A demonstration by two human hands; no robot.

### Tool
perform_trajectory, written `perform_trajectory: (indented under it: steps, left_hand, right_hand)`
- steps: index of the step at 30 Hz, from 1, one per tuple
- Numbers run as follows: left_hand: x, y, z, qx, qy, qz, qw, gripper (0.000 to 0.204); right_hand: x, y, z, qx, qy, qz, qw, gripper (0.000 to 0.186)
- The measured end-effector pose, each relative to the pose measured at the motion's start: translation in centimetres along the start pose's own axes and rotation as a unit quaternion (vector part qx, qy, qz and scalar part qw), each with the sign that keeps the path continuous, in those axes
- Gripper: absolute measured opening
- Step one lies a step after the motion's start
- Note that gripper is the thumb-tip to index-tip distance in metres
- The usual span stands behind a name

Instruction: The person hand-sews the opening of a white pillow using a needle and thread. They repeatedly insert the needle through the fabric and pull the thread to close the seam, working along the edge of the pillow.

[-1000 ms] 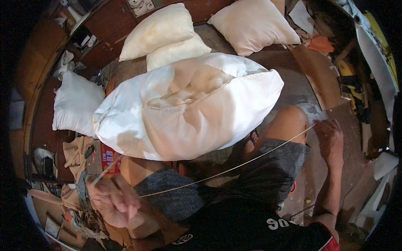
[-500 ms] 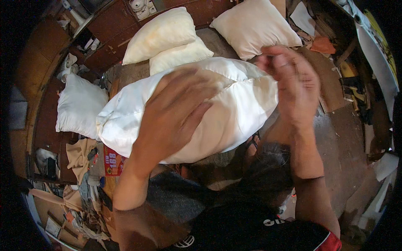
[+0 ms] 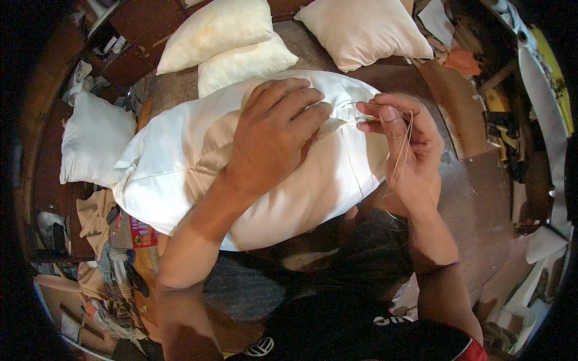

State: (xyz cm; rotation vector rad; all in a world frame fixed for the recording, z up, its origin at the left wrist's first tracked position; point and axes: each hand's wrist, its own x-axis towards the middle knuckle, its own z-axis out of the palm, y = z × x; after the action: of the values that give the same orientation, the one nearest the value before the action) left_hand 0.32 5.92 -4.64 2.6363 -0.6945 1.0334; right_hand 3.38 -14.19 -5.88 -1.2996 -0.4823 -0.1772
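Head view: white cushion stretches crosswise — its right end farther away.

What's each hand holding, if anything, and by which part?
Right hand holds pale thread; exact hold point unclear, loose strands trail from the grip. Left hand is on the large white pillow; can't tell if it's gripping.
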Motion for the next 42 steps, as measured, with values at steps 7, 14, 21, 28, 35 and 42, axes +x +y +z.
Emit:
perform_trajectory:
  steps: [7,14,21,28,35,42]
  left_hand:
    - [-0.5,-0.1,0.2,-0.014,0.021,0.001,1.000,0.022]
    - [-0.8,-0.2,0.0,0.000,0.025,-0.013,1.000,0.022]
    - [-0.9,0.0,-0.2,0.000,0.028,-0.010,1.000,0.024]
    - [-0.9,0.0,-0.1,-0.001,0.032,-0.003,0.999,0.025]
    - [-0.8,0.0,-0.2,-0.008,0.036,-0.001,0.999,0.024]
    - [-0.8,0.1,-0.2,-0.006,0.039,-0.003,0.999,0.023]
  right_hand:
    - [-0.1,0.7,-0.6,-0.101,-0.061,-0.068,0.991,0.017]
    - [-0.5,0.9,0.4,-0.044,-0.022,-0.017,0.999,0.016]
    - [-0.6,1.9,0.4,-0.067,-0.021,-0.053,0.996,0.013]
    - [-0.6,2.2,0.3,-0.094,-0.025,-0.076,0.992,0.012]
    - [-0.6,2.1,0.3,-0.108,-0.026,-0.086,0.990,0.012]
    - [-0.5,2.0,0.4,-0.112,-0.032,-0.090,0.989,0.011]
